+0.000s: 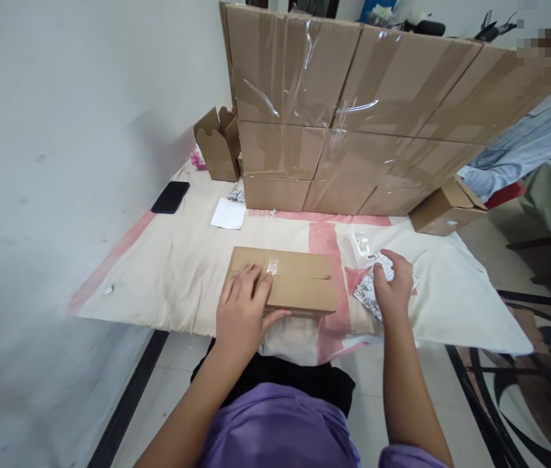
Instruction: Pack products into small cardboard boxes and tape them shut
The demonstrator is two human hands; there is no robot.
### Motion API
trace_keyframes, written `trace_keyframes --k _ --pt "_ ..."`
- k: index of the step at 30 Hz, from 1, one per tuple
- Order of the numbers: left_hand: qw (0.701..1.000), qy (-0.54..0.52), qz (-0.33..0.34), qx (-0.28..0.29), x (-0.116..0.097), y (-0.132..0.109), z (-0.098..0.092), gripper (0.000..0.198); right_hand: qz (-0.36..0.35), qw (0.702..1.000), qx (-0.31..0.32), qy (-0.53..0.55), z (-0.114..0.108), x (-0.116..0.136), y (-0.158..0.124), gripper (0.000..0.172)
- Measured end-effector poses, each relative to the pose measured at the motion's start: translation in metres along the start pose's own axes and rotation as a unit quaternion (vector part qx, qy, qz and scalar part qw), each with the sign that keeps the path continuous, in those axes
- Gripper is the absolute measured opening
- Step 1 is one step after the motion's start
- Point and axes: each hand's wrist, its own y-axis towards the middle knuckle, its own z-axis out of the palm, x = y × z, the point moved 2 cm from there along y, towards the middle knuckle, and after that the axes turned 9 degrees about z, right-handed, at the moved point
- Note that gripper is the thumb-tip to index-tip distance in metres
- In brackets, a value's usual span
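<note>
A closed brown cardboard box (304, 283) lies flat on the cloth-covered table, with a short piece of clear tape (272, 266) across its top seam. My left hand (243, 305) rests on the left part of the box, fingers spread over the top and thumb along the front edge. To the right of the box, my right hand (396, 286) is raised with thumb and index finger apart, nothing visible between them. Beside its fingertips are a white plastic item (360, 248), possibly a tape dispenser, and a patterned paper or packet (367, 292), partly covered by the hand.
A wall of taped cartons (280, 149) stands along the back. An open carton (219, 153), a black phone (170, 197) and a white paper (228, 214) are at the back left. Another carton (443, 211) sits at the back right. A person's hand shows at the right edge.
</note>
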Motion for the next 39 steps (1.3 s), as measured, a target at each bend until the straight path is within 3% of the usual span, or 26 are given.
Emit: trace_keyframes --k 4,9,11,16,22,28,34,39 --pt "1.000 0.004 0.004 -0.007 -0.001 0.000 0.001 0.061 -0.031 0.988 0.134 -0.070 0.011 -0.029 0.035 0.029" --pt "1.000 0.008 -0.004 -0.015 -0.005 0.000 0.002 0.057 -0.093 0.993 0.029 -0.067 0.010 -0.026 0.039 0.052" --pt "1.000 0.009 0.001 -0.015 -0.002 0.001 0.003 0.059 -0.100 0.990 0.042 -0.093 0.011 -0.026 0.036 0.051" --pt "1.000 -0.008 0.012 -0.009 0.029 0.018 0.017 0.064 -0.051 0.977 0.140 -0.152 0.018 -0.042 0.026 0.032" --pt "0.998 -0.056 -0.011 0.002 0.076 0.069 0.051 0.063 -0.027 0.986 0.126 -0.104 0.025 -0.050 0.022 0.049" --pt "0.997 -0.076 0.014 0.003 0.092 0.099 0.072 0.064 -0.033 0.979 0.156 -0.124 0.039 -0.046 0.038 0.050" --pt "0.995 -0.097 0.008 0.014 0.095 0.099 0.075 0.064 0.061 0.978 0.195 -0.031 0.034 -0.051 0.050 0.050" --pt "0.991 -0.101 0.030 0.082 0.100 0.119 0.063 0.051 0.199 0.948 0.247 0.037 0.023 -0.041 0.070 0.048"
